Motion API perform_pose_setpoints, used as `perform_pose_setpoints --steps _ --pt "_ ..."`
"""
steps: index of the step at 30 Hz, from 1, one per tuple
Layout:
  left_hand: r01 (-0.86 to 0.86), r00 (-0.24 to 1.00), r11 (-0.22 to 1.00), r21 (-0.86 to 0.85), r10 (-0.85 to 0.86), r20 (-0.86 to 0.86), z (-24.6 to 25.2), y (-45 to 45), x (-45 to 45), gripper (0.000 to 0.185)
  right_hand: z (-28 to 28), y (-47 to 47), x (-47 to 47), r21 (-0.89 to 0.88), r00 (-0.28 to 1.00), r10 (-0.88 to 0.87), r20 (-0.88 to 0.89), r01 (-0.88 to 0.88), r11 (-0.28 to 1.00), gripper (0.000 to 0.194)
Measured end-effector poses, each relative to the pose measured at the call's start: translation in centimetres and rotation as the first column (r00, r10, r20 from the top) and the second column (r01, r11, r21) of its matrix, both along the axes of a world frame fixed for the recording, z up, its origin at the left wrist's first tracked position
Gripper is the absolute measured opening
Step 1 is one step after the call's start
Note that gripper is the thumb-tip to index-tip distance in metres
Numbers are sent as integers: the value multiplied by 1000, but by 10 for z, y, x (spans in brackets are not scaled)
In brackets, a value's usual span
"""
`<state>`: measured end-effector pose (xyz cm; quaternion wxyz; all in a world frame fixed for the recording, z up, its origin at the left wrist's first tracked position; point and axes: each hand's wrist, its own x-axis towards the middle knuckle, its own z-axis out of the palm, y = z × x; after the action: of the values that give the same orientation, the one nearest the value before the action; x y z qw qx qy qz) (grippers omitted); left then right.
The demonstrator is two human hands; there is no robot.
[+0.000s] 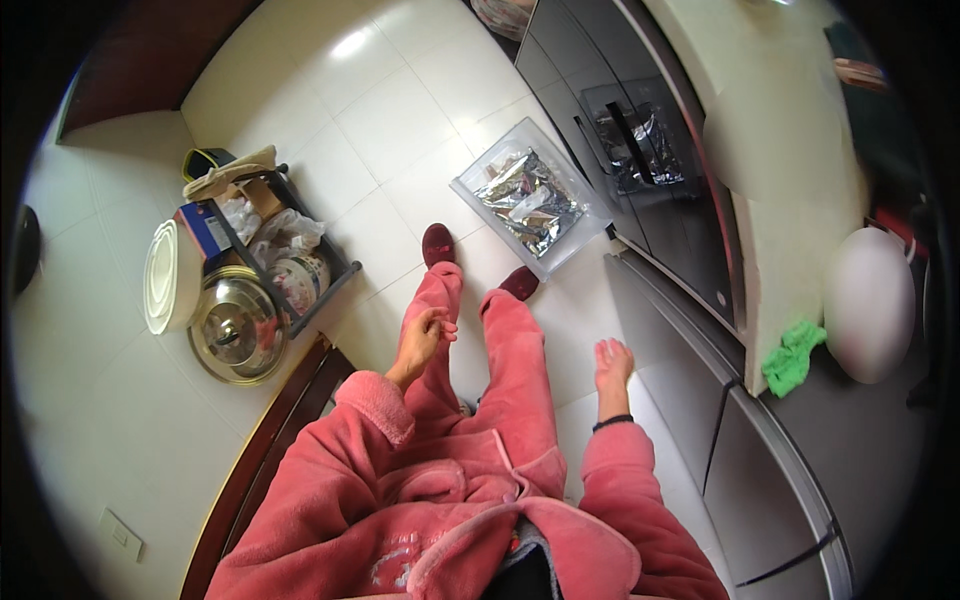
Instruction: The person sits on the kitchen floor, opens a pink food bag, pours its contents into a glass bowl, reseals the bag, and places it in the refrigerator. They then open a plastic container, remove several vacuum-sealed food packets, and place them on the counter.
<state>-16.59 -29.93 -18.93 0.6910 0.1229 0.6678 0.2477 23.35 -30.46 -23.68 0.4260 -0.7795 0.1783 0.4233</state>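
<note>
My left hand hangs in front of my left thigh, fingers loosely bent, touching nothing. On the other side, my right hand is held beside my right leg with its fingers extended and nothing in it. Ahead of my feet, a clear plastic drawer juts out over the floor at the foot of the dark glossy cabinet front. Inside it lie crinkled silver foil packages. Neither hand touches the drawer.
A dark rack at left holds plastic bags and boxes, with a lidded pot near it. Dark cabinet doors and a grey refrigerator stand at right. A green cloth lies at the counter's edge.
</note>
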Motion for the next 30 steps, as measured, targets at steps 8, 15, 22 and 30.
perform_pose_setpoints --steps 8,15,22,30 --pt "-68 994 998 -13 69 87 -115 48 26 36 -144 59 -46 -155 818 546 -178 -572 806 73" --pt "-96 994 984 -151 87 -65 -241 101 63 89 -240 76 -39 -180 725 660 -196 -689 702 77" --pt "-296 945 938 -180 315 87 -309 125 86 66 -297 81 -43 6 783 528 -328 -557 830 64" --pt "-400 896 880 -256 434 92 -312 139 93 50 -295 81 -54 43 715 658 -237 -669 742 62"
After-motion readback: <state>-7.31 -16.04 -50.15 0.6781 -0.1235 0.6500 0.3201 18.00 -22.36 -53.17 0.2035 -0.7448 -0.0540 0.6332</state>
